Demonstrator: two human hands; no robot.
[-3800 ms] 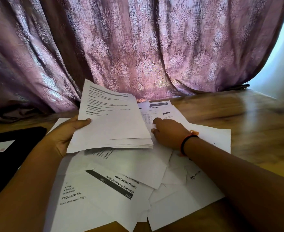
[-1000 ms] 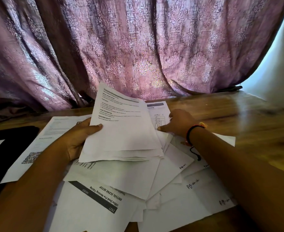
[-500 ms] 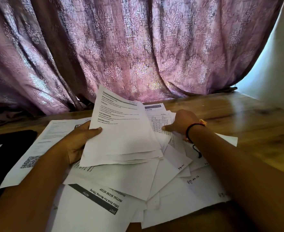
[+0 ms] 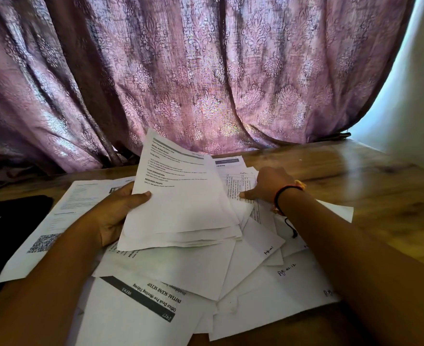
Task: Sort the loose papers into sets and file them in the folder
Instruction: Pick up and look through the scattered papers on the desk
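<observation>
papers [image 4: 181, 208] stay gripped in left hand [image 4: 113, 216].

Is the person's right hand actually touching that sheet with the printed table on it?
Touching. The head view shows a fingertip of the right hand pressed flat on the table sheet, with no gap between them.

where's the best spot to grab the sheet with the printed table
Probably its far right corner, coming from the right with the right hand: the table sheet lies flat, its left hidden by the held stack, near end under loose papers.
</observation>
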